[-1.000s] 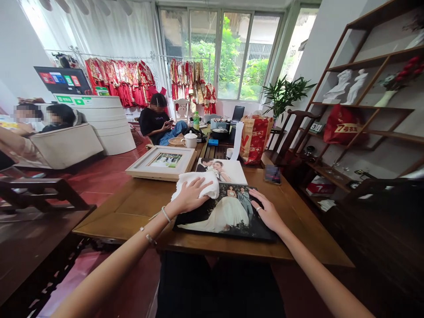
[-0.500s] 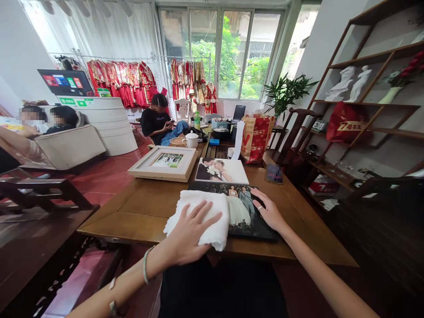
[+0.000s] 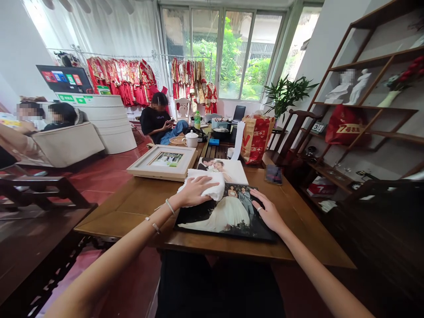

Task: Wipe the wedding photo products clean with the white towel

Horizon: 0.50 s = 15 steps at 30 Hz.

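My left hand (image 3: 198, 191) holds a folded white towel (image 3: 217, 180) against the upper left part of a dark wedding photo panel (image 3: 228, 216), its fingers draped over the cloth. The panel lies flat near the table's front edge and shows a couple, one in a long white dress. On the panel's right side rests my right hand (image 3: 266, 211), fingers stretched out and holding nothing. Just behind, a lighter wedding photo panel (image 3: 236, 171) is partly covered by the towel.
A cream picture frame (image 3: 139, 167) lies at the left on the wooden table (image 3: 132, 207). Farther back are a white lidded cup (image 3: 191, 139) and a red paper bag (image 3: 258, 137). A small dark square item (image 3: 273, 175) sits at the right. A person (image 3: 160, 119) sits beyond.
My left hand and the towel have moved away from me, up the panel, uncovering its lower left part with the dress's train. My right hand has stayed in place.
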Available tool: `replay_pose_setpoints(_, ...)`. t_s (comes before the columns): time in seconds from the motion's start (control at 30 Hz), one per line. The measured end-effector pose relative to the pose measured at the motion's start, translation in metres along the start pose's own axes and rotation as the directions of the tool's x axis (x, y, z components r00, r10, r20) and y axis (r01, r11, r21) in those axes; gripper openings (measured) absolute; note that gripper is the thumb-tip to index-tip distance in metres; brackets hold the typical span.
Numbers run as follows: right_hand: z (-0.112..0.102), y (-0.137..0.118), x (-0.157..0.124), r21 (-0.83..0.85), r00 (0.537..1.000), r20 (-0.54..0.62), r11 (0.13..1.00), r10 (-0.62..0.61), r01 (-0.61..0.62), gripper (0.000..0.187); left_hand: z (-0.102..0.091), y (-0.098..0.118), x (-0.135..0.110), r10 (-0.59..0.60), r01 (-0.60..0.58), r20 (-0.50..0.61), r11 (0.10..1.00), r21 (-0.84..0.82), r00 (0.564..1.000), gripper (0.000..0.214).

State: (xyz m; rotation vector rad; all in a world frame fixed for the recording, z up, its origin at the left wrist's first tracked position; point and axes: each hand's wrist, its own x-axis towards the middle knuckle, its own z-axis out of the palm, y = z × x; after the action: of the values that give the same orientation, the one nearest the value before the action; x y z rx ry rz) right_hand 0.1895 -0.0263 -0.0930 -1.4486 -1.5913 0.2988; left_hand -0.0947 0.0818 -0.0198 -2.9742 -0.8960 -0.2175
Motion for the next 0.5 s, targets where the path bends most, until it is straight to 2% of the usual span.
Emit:
replay_pose_setpoints(0.13,-0.001,-0.001,0.000,-0.012,1.000,0.013,1.000,0.015,-0.015,0.038,-0.002,0.012,-0.013,0.003,-0.003,0.002,1.000,-0.019,1.000,0.049)
replay_pose_setpoints(0.4,-0.001,-0.001,0.001,-0.018,1.000,0.015,1.000,0.020,-0.019,0.038,-0.015,0.072,-0.077,0.081,-0.080,0.010,0.991,-0.111,0.997,0.062)
replay_pose_setpoints(0.5,-0.001,-0.001,0.001,-0.016,1.000,0.017,1.000,0.016,-0.016,0.038,-0.018,0.077,-0.081,0.089,-0.084,0.034,0.988,-0.131,0.995,0.063)
